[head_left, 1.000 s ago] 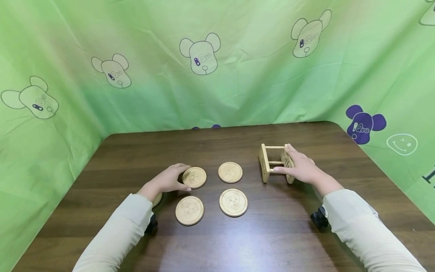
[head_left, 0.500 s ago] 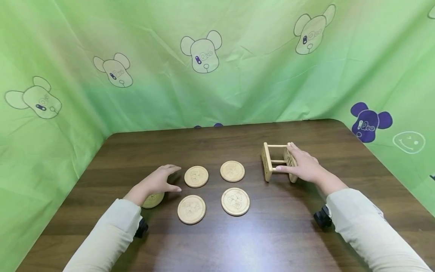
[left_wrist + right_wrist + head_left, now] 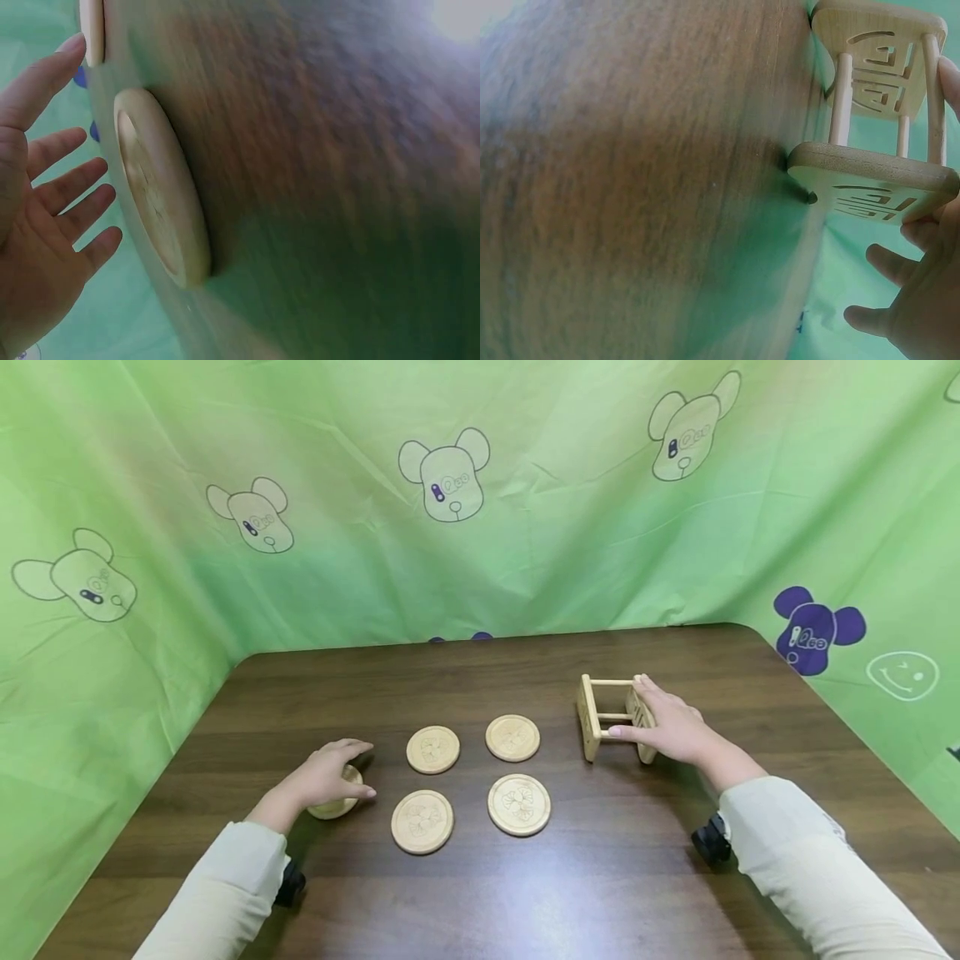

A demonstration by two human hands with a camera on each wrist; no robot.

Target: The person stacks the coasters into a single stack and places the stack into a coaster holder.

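Observation:
My left hand [image 3: 321, 775] hovers over the leftmost round wooden coaster [image 3: 330, 811], thumb and fingers spread apart, and partly hides it. In the left wrist view, a gap shows between those fingers [image 3: 84, 193] and the coaster [image 3: 174, 196], which lies flat with a carved face. My right hand [image 3: 671, 728] grips the near right side panel of a small wooden coaster rack [image 3: 589, 720], its thumb over a rod. The right wrist view shows the rack [image 3: 877, 166] standing on the table, with two fretwork side panels joined by round rods.
Four-sided spacing shows among several more coasters: one at back middle [image 3: 433, 750], one at back right [image 3: 513, 738], one at front middle [image 3: 422, 822] and one at front right [image 3: 519, 805]. A green printed cloth [image 3: 525, 568] hangs behind the brown table [image 3: 600, 877].
My left hand has moved left, away from the back middle coaster to over the leftmost one. My right hand stays on the rack, and the view has shifted slightly.

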